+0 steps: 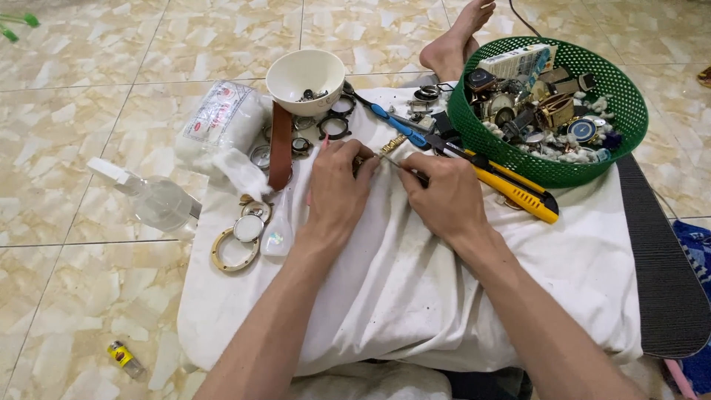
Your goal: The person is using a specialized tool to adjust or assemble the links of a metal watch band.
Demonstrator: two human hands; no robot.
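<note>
My left hand (337,189) pinches a small gold watch with a metal link band (391,144) that sticks out toward the upper right. My right hand (444,196) holds a thin metal tool (400,164) whose tip meets the watch between my two hands. Both hands rest on a white cloth (415,296) spread over my lap. A pink stick shows just left of my left hand.
A green mesh basket (615,96) of watches and parts stands at the upper right. A white bowl (305,74), brown strap (280,144), watch rings (235,250), blue pliers (396,126) and a yellow utility knife (518,192) lie on the cloth. A clear spray bottle (152,198) lies left on the tiles.
</note>
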